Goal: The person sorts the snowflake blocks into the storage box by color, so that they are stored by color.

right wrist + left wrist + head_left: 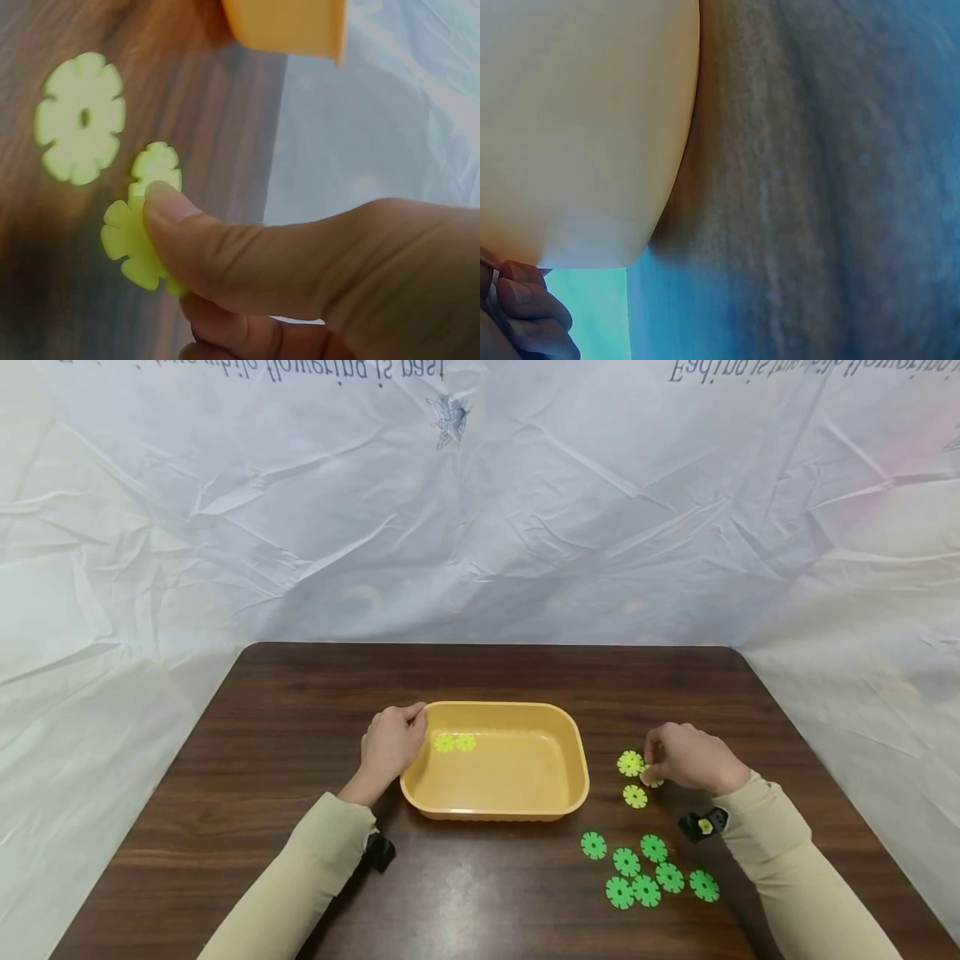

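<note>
My left hand (pixel 393 742) grips the far left corner of a yellow plastic basin (pixel 495 815); its curled fingers (pixel 536 307) show at the rim in the left wrist view. Inside the basin lie two yellow-green notched plastic discs (pixel 466 742), side by side near the left end. To the right of the basin, my right hand (pixel 693 758) pinches a flower-shaped yellow-green disc (pixel 129 240) between thumb and fingers, the thumb covering part of it. Two more yellow-green discs (pixel 634 796) lie on the table just left of that hand.
Several green notched discs (pixel 646 891) are spread on the dark wooden table (pixel 315 668), nearer to me and right of the basin. Wrinkled white sheeting (pixel 480 543) hangs behind the table and along both sides. Each wrist wears a small black device (pixel 702 825).
</note>
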Tool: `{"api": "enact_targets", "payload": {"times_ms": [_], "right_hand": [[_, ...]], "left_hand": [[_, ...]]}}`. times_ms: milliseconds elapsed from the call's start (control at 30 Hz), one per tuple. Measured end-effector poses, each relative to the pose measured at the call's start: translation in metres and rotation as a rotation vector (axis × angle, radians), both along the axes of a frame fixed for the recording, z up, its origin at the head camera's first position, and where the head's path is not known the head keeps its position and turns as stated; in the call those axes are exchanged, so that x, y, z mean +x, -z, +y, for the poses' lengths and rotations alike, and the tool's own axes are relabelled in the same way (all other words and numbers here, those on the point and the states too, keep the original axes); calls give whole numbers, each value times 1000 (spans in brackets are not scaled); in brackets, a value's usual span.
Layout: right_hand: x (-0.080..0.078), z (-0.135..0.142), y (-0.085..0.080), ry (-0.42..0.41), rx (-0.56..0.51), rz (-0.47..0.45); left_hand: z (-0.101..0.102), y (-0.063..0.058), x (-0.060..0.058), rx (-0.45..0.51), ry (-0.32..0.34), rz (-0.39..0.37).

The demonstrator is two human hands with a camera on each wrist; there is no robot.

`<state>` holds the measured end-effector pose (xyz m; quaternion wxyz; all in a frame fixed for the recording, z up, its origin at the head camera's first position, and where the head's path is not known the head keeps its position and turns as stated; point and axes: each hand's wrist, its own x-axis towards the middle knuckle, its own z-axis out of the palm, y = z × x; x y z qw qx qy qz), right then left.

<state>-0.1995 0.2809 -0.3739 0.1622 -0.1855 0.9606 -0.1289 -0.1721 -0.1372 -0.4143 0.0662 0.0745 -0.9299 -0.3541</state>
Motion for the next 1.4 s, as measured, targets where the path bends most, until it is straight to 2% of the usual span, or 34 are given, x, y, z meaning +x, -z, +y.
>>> {"api": "enact_targets", "payload": {"times_ms": [267, 533, 633, 767, 933, 1100, 1400], "right_hand": [[-3, -6, -13, -5, -115, 85], [-7, -30, -16, 71, -378, 301], [-6, -44, -19, 42, -466, 355], [-3, -66, -24, -53, -518, 364], [0, -95, -26, -175, -530, 325], [1, -119, -21, -259, -501, 289], [0, -147, -4, -358, -346, 259]], "left_hand": [[0, 0, 0, -5, 1, -1], [-1, 2, 0, -3, 1, 1], [-1, 2, 0, -1, 7, 5], [0, 2, 0, 1, 11, 7], [-1, 1, 0, 5, 9, 3], [0, 2, 0, 4, 5, 17], [0, 3, 1, 3, 2, 18]]}}
